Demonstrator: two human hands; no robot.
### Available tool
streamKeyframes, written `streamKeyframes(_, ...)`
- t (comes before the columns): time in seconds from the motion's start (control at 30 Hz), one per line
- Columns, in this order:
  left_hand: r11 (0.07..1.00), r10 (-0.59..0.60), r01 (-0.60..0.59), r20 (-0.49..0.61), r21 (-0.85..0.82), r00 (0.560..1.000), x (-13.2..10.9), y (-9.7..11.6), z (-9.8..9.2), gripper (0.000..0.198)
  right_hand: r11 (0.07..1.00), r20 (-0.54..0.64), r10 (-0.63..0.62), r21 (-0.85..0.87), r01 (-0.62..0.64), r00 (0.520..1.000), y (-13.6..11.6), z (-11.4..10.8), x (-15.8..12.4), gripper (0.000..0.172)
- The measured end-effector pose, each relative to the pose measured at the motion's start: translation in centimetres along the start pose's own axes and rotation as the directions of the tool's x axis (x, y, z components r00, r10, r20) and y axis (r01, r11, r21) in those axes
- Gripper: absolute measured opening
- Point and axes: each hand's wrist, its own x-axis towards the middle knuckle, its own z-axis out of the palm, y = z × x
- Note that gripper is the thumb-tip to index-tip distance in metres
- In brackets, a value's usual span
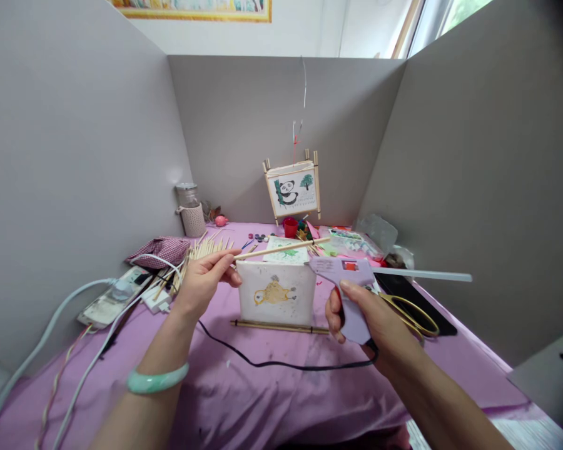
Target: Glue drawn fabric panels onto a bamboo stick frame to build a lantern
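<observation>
OK, head view. Left hand (201, 281) is pinched shut on one end of a bamboo stick (281, 249); the stick runs right and a bit far, over the top edge of the white paper box (276, 292) w/ a yellow drawing on its near face. Right hand (370, 315) is wrapped tight round the grip of the purple glue gun (344, 284), nozzle pointing left, just beside the box's top right corner. A clear glue rod (426, 274) sticks out the gun's back to the right. The box stands mid bench (263, 400), on purple cloth. A second stick (276, 325) lies flat just near of the box. The gun's black cord (272, 359) trails left across the cloth. Yellow-handled scissors (410, 312) are right of the right hand. Stick pile (201, 250) is far left, panda lantern (293, 190) hangs at the far side. Green bangle (157, 379) on the left wrist.
</observation>
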Motion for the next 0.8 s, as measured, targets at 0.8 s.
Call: streamKeyframes(0.8, 1.000, 0.006, -0.006, 0.003, -0.011, 1.000, 0.27, -0.22, -0.13, 0.032, 1.000, -0.058, -0.007, -0.003, 0.006, 0.998, -0.39, -0.78, -0.67, 0.040)
